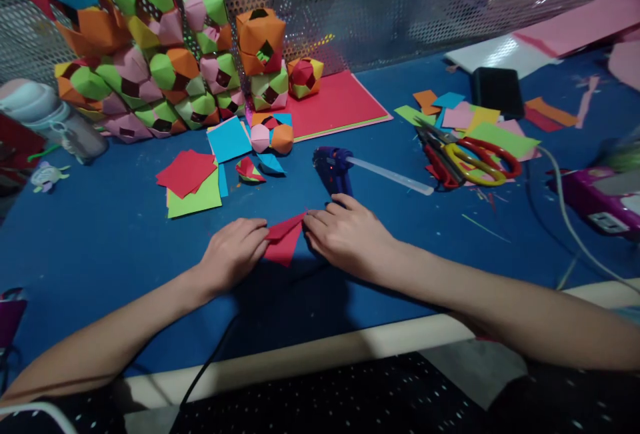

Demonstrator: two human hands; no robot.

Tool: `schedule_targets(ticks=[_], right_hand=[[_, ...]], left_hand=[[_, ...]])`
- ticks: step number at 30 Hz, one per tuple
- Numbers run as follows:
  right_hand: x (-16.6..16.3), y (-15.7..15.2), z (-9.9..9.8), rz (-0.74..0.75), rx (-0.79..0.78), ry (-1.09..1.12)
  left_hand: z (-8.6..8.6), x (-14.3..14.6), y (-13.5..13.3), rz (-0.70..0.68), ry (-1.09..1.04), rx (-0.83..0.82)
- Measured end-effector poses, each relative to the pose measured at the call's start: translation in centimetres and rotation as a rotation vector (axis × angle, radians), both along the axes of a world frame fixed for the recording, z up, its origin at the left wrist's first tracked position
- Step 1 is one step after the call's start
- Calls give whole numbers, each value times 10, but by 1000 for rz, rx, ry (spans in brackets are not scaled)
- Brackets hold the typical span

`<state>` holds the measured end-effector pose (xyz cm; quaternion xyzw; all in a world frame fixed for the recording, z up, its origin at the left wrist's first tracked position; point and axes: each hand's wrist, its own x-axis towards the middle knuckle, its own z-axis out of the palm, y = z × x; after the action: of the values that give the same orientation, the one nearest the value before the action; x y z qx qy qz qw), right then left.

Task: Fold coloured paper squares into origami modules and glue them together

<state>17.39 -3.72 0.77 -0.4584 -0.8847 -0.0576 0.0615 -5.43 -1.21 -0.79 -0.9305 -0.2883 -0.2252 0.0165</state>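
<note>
A small red paper square (283,241), partly folded, lies on the blue table mat (125,241) between my hands. My left hand (234,252) presses its left edge with curled fingers. My right hand (344,233) pinches the right side where a folded flap rises. Both hands rest on the mat while gripping the paper.
A blue glue gun (334,169) with a clear glue stick lies just behind my right hand. Stacks of red and green paper squares (193,184) sit to the left, a heap of folded paper balls (160,61) at the back. Scissors (467,157) and paper scraps lie at the right.
</note>
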Motion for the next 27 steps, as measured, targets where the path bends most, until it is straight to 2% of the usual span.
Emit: schedule_targets(ticks=[5,8,13,15,17,22,27], right_hand=[[-3,8,8,-180,-311,361],[-5,11,10,-214,-491,612],[-9,12,3,-199,-501,811],[-9,13,-2,-166,-524,901],[-8,15,-6,-127,-518,914],[-6,19,-15,-69,-353,749],[-7,28,-26,-104,-265,684]], left_hand=[[18,3,-5,238,-317,-319],[23,9,-11,338,-452,-513],[19,15,-18,402,-659,-950],[18,15,-16,427,-696,-1053],[17,13,-12,447,-687,-1011],[13,6,1,415,-480,-738],[6,1,10,388,-370,-646]])
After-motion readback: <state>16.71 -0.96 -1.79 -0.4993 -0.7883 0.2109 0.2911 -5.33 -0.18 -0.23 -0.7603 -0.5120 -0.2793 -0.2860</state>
